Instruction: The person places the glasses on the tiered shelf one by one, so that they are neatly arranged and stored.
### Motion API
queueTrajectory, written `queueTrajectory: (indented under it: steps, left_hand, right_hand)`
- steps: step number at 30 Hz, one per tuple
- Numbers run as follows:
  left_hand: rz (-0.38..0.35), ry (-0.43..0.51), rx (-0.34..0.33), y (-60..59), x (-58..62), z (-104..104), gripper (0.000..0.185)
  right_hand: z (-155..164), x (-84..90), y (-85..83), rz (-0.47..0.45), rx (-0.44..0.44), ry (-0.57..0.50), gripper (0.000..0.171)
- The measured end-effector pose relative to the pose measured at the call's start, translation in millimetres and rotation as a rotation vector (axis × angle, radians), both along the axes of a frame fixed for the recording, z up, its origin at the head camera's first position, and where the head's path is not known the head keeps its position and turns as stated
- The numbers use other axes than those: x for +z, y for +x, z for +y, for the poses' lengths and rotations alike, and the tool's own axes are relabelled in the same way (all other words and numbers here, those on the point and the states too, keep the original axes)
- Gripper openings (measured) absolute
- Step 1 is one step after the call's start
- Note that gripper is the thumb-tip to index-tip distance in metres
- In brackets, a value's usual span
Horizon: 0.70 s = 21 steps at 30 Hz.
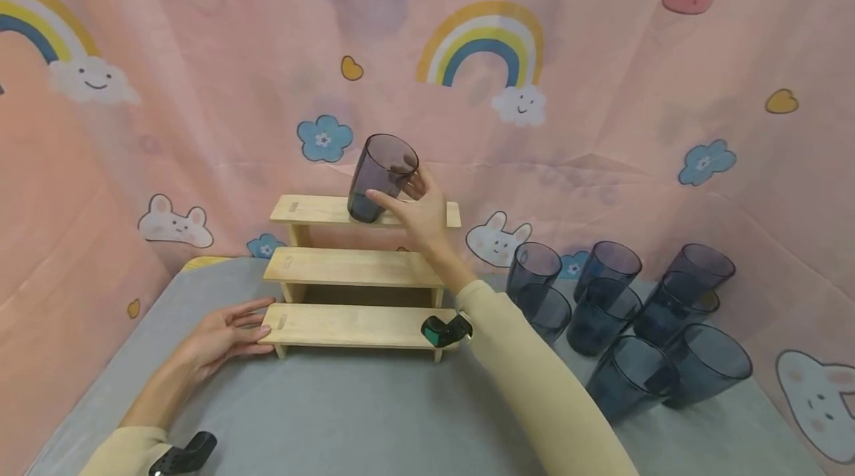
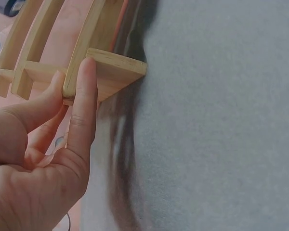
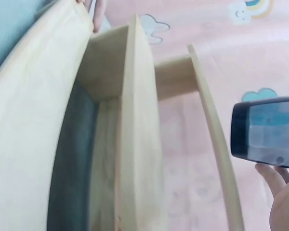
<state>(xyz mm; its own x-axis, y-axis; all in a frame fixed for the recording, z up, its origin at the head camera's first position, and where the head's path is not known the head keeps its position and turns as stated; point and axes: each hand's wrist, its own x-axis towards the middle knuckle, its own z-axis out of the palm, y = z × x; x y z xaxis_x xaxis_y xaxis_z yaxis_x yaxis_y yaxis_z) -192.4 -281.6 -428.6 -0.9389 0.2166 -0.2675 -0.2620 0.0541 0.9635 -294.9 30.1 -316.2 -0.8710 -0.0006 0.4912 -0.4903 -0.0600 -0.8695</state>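
A three-step wooden shelf [image 1: 347,266] stands on the grey table. My right hand [image 1: 417,209] grips a dark see-through cup [image 1: 379,177], tilted, its base at the top step. The right wrist view shows the cup [image 3: 267,131] just above the top board [image 3: 214,144], with my fingertips [image 3: 279,185] below it. My left hand [image 1: 223,333] lies open on the table, its straight fingers touching the left end of the bottom step [image 1: 354,324]. In the left wrist view those fingers [image 2: 82,103] press against the step's end [image 2: 113,70].
Several dark blue cups [image 1: 628,320] stand grouped on the table right of the shelf. A pink cartoon-print cloth [image 1: 601,90] hangs behind and at both sides. The grey table surface [image 1: 374,416] stretches in front of the shelf.
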Motion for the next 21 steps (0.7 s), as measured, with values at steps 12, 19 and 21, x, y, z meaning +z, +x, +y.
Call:
queueTrajectory:
  steps: [12, 19, 21]
  left_hand:
    - [0.03, -0.006, 0.01, 1.6, 1.1, -0.3, 0.075]
    - [0.028, -0.005, 0.013, 2.5, 1.3, 0.9, 0.073]
    - [0.023, -0.003, 0.018, 2.5, 1.2, 1.0, 0.073]
  right_hand:
    - [-55.1, -2.2, -6.8, -0.012, -0.048, -0.019, 0.069]
    - [-75.4, -2.7, -14.2, -0.023, -0.04, 0.011, 0.077]
    - [-79.6, -2.5, -15.8, -0.035, -0.034, 0.024, 0.08]
